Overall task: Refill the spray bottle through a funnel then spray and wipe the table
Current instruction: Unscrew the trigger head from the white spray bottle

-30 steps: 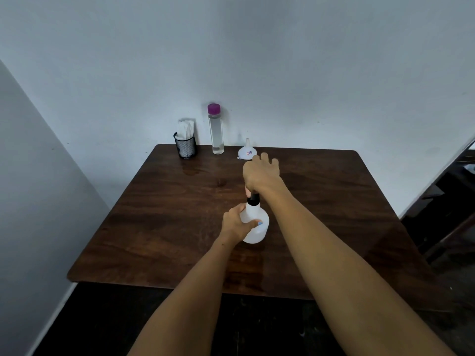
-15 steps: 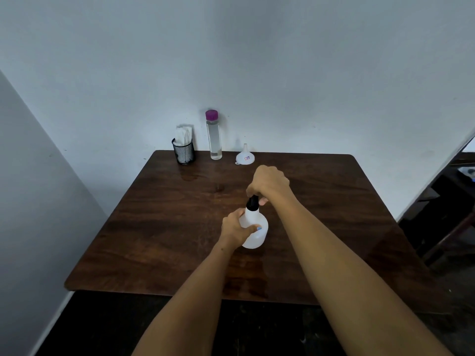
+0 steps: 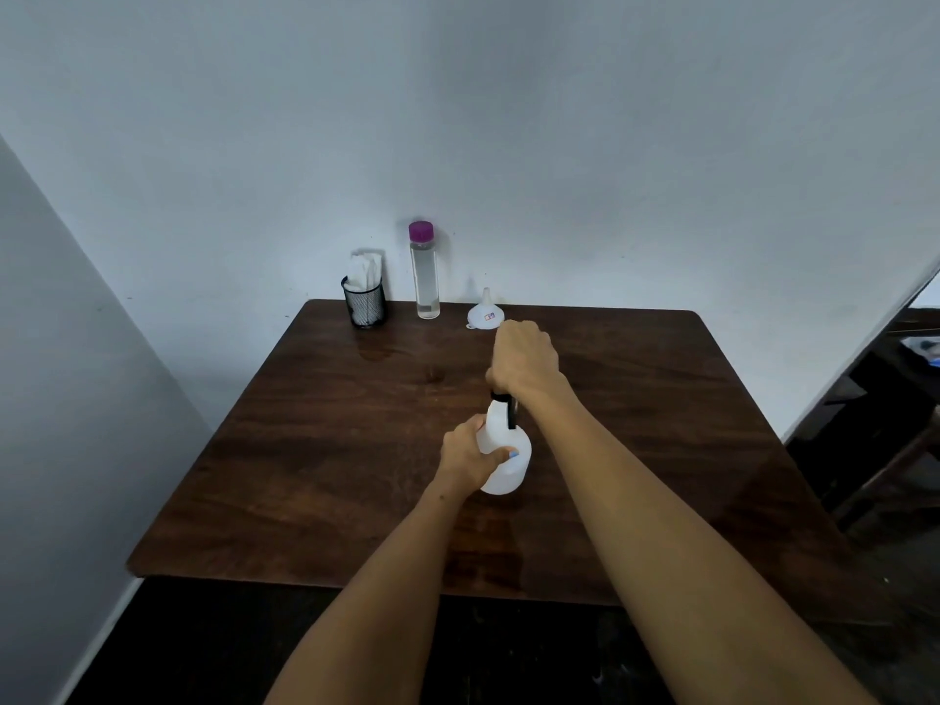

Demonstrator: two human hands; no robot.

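A white spray bottle [image 3: 508,468] stands upright in the middle of the dark wooden table [image 3: 325,450]. My left hand [image 3: 465,452] wraps around its round body from the left. My right hand [image 3: 524,361] is closed over the bottle's black spray head, which it mostly hides; a black lever hangs below the fist. A white funnel [image 3: 484,311] sits mouth down at the table's far edge. Left of it stands a tall clear bottle [image 3: 425,277] with a purple cap, holding clear liquid.
A black mesh cup [image 3: 364,303] holding white napkins stands at the far left corner, against the wall. Grey walls close in at the back and left. Dark furniture [image 3: 875,424] stands to the right of the table.
My right hand has closed into a fist over the spray head and turned on it. My left hand keeps its hold on the bottle body. The camera has tilted slightly.
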